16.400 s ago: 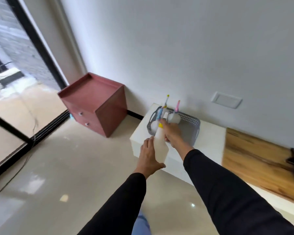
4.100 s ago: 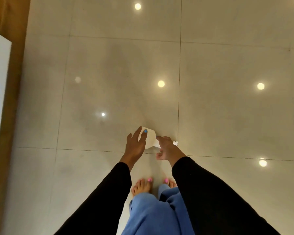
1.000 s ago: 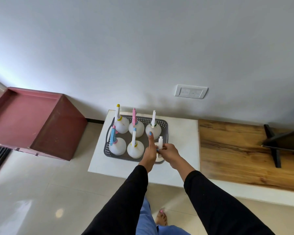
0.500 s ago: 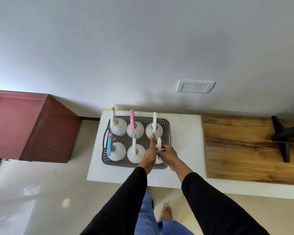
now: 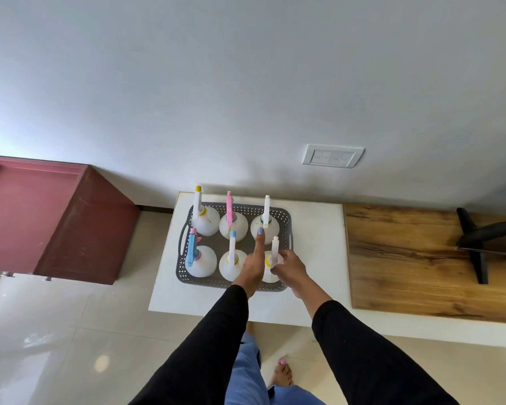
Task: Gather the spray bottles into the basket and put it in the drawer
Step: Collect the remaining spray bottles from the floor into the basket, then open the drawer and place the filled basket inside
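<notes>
- Filling the upper half of the frame, a pale grey wall (image 5: 246, 83) carries a white switch plate (image 5: 332, 155) right of centre.
- Glossy cream floor tiles (image 5: 56, 346) cover the lower left, and a bare foot (image 5: 281, 375) with a pink nail shows at bottom centre beside blue trouser legs (image 5: 247, 372).
- A dark red cabinet (image 5: 50, 217) stands at the left edge against the wall.
- A wood-grain panel (image 5: 406, 258) lies at the right, with a black stand (image 5: 476, 244) resting on it.
- A white tabletop (image 5: 316, 244) sits in the middle of the frame, between the cabinet and the wood panel.
- A grey perforated basket (image 5: 284, 213) rests on the tabletop, with six white spray bottles upright in it in two rows of three.
- Back row, left to right in the frame: a yellow-tipped bottle (image 5: 205, 219), a pink-headed bottle (image 5: 231, 225), a white-headed bottle (image 5: 265, 223).
- Front row: a blue-headed bottle (image 5: 200, 260), a bottle with a light blue tip (image 5: 232, 263), and a sixth bottle (image 5: 270, 263) at the basket's lower right corner, partly hidden by both hands.
- The left hand (image 5: 253, 266), in a black sleeve, lies against the sixth bottle's left side with one finger stretched straight and a blue nail at its tip.
- The right hand (image 5: 291, 267) is curled around the sixth bottle's neck below its white nozzle.
</notes>
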